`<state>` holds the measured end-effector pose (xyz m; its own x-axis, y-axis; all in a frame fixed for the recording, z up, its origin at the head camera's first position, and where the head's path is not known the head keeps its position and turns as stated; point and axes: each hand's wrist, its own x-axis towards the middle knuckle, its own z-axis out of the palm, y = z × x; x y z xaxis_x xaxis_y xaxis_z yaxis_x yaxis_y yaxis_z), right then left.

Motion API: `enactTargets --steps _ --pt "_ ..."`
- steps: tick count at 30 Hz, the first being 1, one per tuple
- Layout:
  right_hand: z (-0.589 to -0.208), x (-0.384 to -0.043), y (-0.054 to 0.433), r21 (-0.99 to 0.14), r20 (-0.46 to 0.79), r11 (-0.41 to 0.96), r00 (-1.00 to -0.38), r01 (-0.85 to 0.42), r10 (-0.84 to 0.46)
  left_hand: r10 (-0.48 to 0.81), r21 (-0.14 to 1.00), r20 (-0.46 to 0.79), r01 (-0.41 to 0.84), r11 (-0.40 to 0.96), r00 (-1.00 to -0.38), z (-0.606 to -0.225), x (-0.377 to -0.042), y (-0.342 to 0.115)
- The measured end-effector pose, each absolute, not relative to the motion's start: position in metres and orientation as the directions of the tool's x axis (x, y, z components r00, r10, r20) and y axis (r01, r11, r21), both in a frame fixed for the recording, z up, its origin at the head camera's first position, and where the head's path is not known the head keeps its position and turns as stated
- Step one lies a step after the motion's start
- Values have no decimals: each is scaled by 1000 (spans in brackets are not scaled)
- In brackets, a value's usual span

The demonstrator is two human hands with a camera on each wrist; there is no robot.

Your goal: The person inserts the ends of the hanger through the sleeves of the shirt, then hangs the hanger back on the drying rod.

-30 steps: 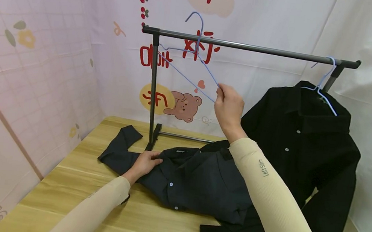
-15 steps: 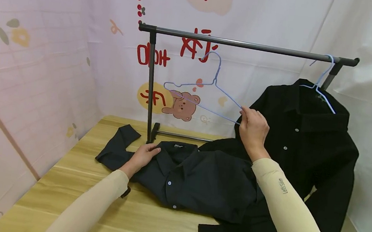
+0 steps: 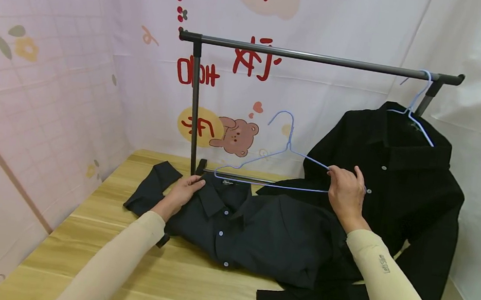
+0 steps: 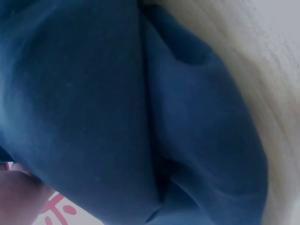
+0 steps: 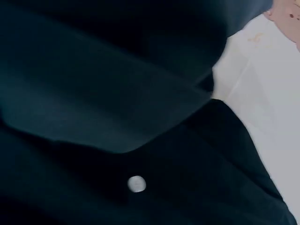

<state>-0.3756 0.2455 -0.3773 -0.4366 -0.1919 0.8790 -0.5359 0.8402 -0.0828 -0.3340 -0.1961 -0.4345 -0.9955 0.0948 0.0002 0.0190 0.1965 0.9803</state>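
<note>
With arms (image 3: 121,257) outstretched, pinches dark shirt (image 3: 275,237) near collar (image 3: 210,201) in left hand (image 3: 180,195) and blue hanger (image 3: 288,145), jutting toward it, in right hand (image 3: 347,193)

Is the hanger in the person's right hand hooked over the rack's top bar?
No, the right hand holds the blue hanger with its hook below the top bar.

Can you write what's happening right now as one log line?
left hand: grips black shirt on table | right hand: holds blue hanger | second black shirt: hangs from rack on another blue hanger
</note>
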Motion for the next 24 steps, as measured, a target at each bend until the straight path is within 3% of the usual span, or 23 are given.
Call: enactTargets --steps 12,16,20,24 --pt "-405 -378 240 -63 835 788 -464 -613 -295 174 986 44 70 149 -984 -422 -337 -193" --pt "-410 -373 215 -95 770 794 -550 -601 -324 222 970 84 131 205 -971 -419 -338 -186" --pt "-409 -368 194 -145 677 815 -657 -561 -331 244 891 134 224 394 -961 -416 -339 -177" --pt "-408 -366 182 -172 618 821 -708 -545 -341 232 829 164 262 494 -959 -410 -339 -171"
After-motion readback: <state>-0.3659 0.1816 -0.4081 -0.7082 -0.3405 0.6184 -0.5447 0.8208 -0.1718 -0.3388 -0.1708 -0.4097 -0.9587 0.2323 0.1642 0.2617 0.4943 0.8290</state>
